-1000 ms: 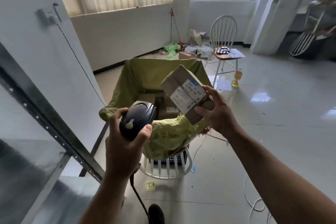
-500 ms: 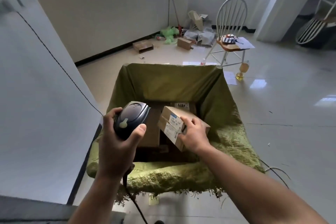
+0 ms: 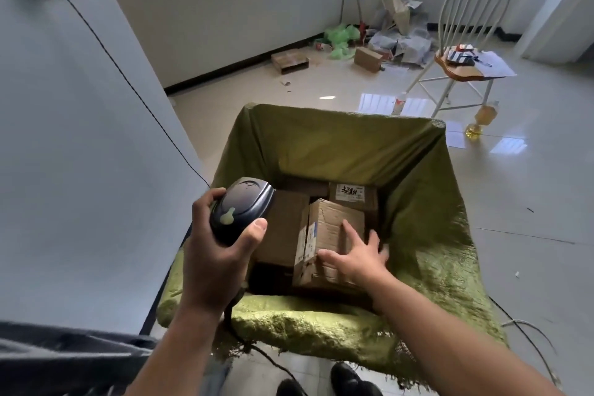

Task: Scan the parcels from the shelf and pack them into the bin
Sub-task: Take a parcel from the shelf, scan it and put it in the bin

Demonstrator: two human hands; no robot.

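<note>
**Head view, hands over the bin.** The left hand (image 3: 218,254) is curled tight round a dark handheld scanner (image 3: 239,212), with the thumb laid across its front. It holds the scanner above the bin's left side.

The right hand (image 3: 356,255) is almost fully open, with the fingers straight and spread. Its palm lies on the top face of a brown cardboard parcel (image 3: 324,228). The fingertips may reach the far edge, but the view does not settle this.

The parcel lies inside the bin (image 3: 340,114), which is draped with a green cloth (image 3: 321,328). A white label shows on the parcel's left face.

At least 2 more boxes are in the bin. A plain brown box (image 3: 283,228) touches the parcel's left side. A labelled box (image 3: 352,194) lies just behind it.

A white chair (image 3: 466,26) stands on the floor (image 3: 530,202) beyond the bin.
</note>
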